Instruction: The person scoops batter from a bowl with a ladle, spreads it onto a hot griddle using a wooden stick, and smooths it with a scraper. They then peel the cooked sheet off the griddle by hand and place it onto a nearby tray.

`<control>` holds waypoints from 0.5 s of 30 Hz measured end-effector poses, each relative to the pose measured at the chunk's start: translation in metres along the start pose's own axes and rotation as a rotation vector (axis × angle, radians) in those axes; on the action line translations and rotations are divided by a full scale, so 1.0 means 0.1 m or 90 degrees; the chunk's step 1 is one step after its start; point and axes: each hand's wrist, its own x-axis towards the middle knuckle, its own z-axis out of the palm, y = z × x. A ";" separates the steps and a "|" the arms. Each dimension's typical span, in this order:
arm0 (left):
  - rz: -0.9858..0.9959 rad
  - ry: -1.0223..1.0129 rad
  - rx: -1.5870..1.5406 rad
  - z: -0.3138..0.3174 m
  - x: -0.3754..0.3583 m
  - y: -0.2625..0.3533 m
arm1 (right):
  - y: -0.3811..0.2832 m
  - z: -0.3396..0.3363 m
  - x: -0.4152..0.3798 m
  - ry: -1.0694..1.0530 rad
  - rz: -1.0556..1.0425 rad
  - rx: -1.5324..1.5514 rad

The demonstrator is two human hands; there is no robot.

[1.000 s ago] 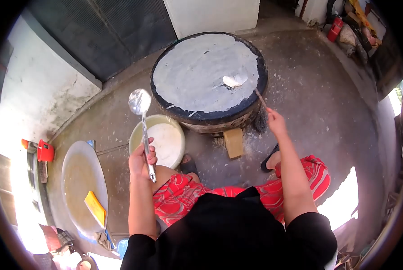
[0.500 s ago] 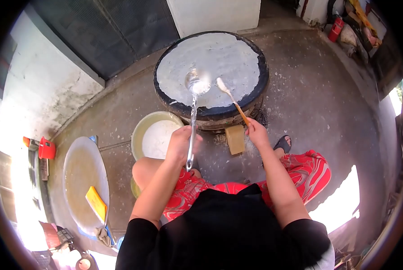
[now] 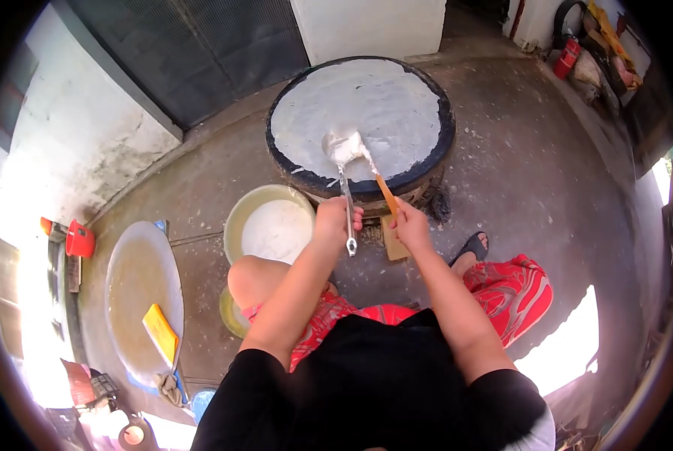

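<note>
My left hand point(image 3: 336, 219) is closed round the handle of a metal ladle point(image 3: 344, 184), whose bowl is coated with white batter. In my right hand point(image 3: 410, 222) is the wooden handle of a spatula point(image 3: 385, 192). Its batter-covered end meets the ladle's bowl, and both are over the near part of a large round griddle point(image 3: 448, 124). A thin pale layer of batter point(image 3: 359, 98) covers most of the griddle, leaving a dark rim. Below and left of it stands a basin point(image 3: 235, 225) of white batter point(image 3: 278, 229).
On the left, a round board point(image 3: 130, 278) carries a yellow brush-like tool point(image 3: 160, 332). A red bucket point(image 3: 80, 239) sits by the wall. A tan block point(image 3: 394, 242) rests before the griddle's base. A red fire extinguisher point(image 3: 566, 59) stands at the far right.
The ladle and spatula have come together; they were apart before. My left hand has moved right and forward, and my right hand slightly left. The view has shifted a little.
</note>
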 end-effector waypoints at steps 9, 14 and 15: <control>-0.257 -0.507 -0.733 -0.43 -0.47 0.56 | 0.80 -0.43 0.52 0.313 -0.163 -0.107; -0.164 -0.548 -0.697 -0.79 -0.73 0.85 | 0.20 0.28 -0.29 -0.258 -0.223 -0.108; -0.136 -0.519 -0.676 -0.93 -0.77 0.90 | 0.16 0.34 -0.31 -0.336 -0.252 -0.073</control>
